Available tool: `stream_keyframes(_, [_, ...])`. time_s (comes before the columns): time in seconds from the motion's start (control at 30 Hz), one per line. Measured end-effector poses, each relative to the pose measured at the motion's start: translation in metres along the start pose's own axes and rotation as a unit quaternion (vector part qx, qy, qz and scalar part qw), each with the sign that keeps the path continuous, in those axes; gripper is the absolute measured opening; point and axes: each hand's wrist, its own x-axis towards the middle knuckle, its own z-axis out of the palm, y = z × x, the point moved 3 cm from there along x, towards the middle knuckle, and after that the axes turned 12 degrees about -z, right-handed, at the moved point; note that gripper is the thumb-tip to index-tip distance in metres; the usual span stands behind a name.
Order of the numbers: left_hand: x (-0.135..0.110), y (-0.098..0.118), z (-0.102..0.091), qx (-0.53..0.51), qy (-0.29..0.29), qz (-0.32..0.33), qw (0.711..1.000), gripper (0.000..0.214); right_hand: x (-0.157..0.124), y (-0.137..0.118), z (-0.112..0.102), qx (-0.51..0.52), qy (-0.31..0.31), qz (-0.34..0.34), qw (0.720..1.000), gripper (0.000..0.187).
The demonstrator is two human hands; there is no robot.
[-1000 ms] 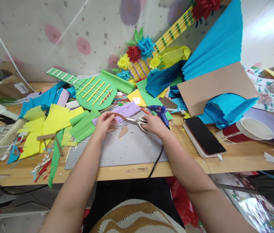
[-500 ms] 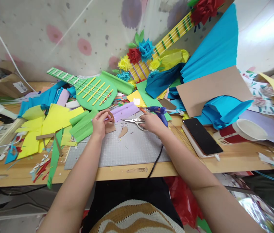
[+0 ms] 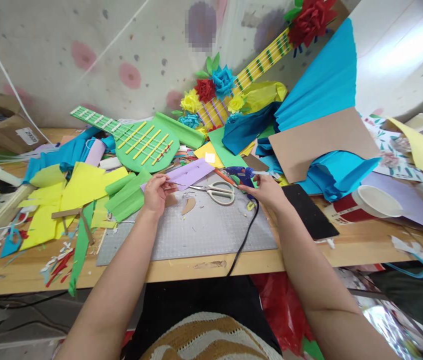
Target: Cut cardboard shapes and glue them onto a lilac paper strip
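My left hand (image 3: 156, 192) pinches a small brown cardboard piece over the grey cutting mat (image 3: 196, 232), beside green crepe paper (image 3: 127, 195). White-handled scissors (image 3: 217, 192) lie by themselves on the mat between my hands. My right hand (image 3: 267, 191) is closed around the handle of the blue glue gun (image 3: 242, 173), whose black cord (image 3: 243, 240) runs down over the table's front edge. A cut brown scrap (image 3: 188, 205) rests on the mat near my left hand.
A green paper guitar (image 3: 144, 142), a flower-decorated yellow guitar (image 3: 234, 82), blue paper fans (image 3: 320, 90), brown cardboard (image 3: 320, 142), a black phone (image 3: 309, 212) and a red paper cup (image 3: 369, 202) crowd the wooden table. Yellow paper (image 3: 72, 190) and scraps lie left.
My right hand let the scissors down on the mat and moved right onto the glue gun. My left hand kept its hold on the brown piece.
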Motion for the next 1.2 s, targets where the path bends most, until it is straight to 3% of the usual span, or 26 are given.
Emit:
stream_keyframes(0.07, [0.000,-0.004,0.001,0.016,-0.033,-0.018,0.999,0.013,0.009,-0.002,0.008,0.041,-0.006,-0.036,0.998,0.050])
stream_keyframes(0.13, [0.001,-0.006,0.002,0.033,-0.057,-0.026,0.998,0.017,0.014,-0.004,0.016,0.079,-0.013,-0.026,0.996,0.046])
stream_keyframes(0.23, [0.001,-0.007,0.004,0.074,-0.076,-0.027,0.994,0.025,0.013,-0.007,0.017,0.166,0.033,0.001,0.986,0.042])
stream_keyframes(0.33, [0.000,-0.010,0.007,0.110,-0.087,-0.034,0.990,0.032,0.006,-0.015,0.007,0.353,0.056,-0.021,0.934,0.046])
stream_keyframes(0.43, [-0.001,-0.014,0.010,0.120,-0.098,-0.050,0.987,0.035,0.003,-0.031,-0.005,0.487,0.001,-0.089,0.869,0.045])
stream_keyframes(0.5, [-0.001,-0.015,0.011,0.117,-0.100,-0.058,0.986,0.034,0.005,-0.044,-0.008,0.511,-0.040,-0.114,0.851,0.042])
stream_keyframes(0.67, [0.000,-0.020,0.009,0.112,-0.085,-0.067,0.988,0.032,0.011,-0.073,0.012,0.516,-0.081,-0.135,0.842,0.040])
stream_keyframes(0.77, [0.004,-0.025,0.006,0.120,-0.085,-0.058,0.987,0.042,0.007,-0.081,0.027,0.497,-0.107,-0.110,0.854,0.042])
stream_keyframes(0.97, [0.007,-0.030,0.005,0.161,-0.088,-0.055,0.981,0.039,0.000,-0.076,0.037,0.489,-0.104,-0.068,0.864,0.047])
stream_keyframes(1.2, [-0.004,-0.022,0.013,0.191,-0.042,-0.015,0.981,0.050,-0.002,-0.075,0.036,0.490,-0.106,-0.057,0.863,0.043])
